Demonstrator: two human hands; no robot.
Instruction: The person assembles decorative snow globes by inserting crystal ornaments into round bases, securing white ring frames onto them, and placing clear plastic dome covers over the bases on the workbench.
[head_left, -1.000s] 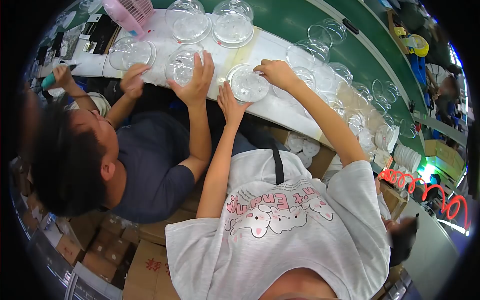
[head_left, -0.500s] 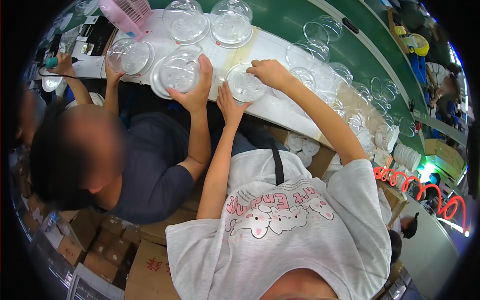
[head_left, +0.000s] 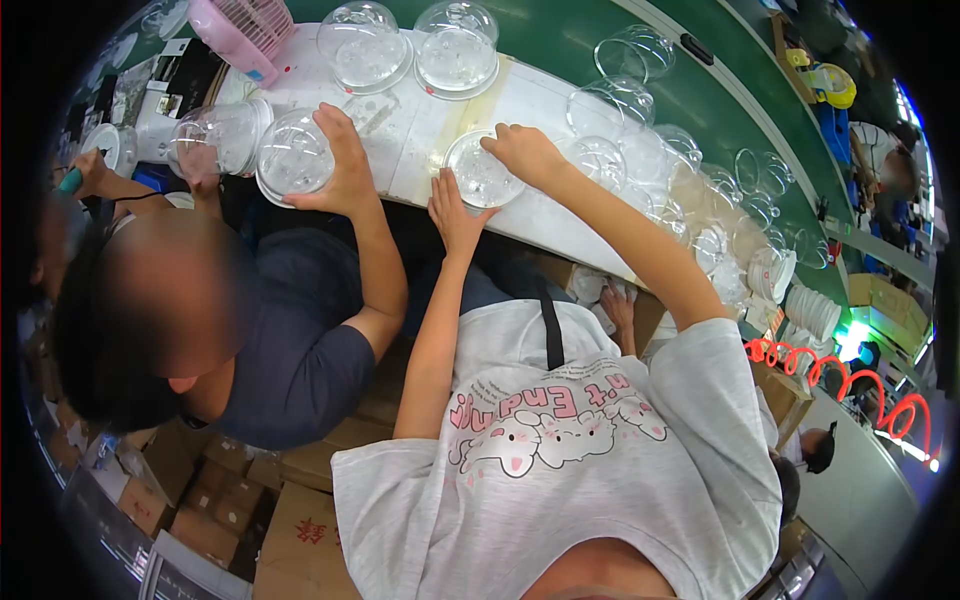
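Note:
A round white disc with a clear, shiny surface lies on the white bench. My left hand lies against its near left rim, fingers stretched out and thumb apart along the edge. Above the disc's upper right part is my right hand, its fingers pinched together at the surface; whatever they hold is too small to see. Two clear domes on white bases stand behind, at the bench's back. Several clear domes are to the right of my right hand.
On the left a co-worker in a dark shirt holds a clear dome. Another person's hand reaches into a box under the bench. A pink basket and a coiled red hose are also there.
The co-worker's hand and dome have moved left, away from my disc. Another person's hand has appeared at the box below the bench. My hands have barely moved.

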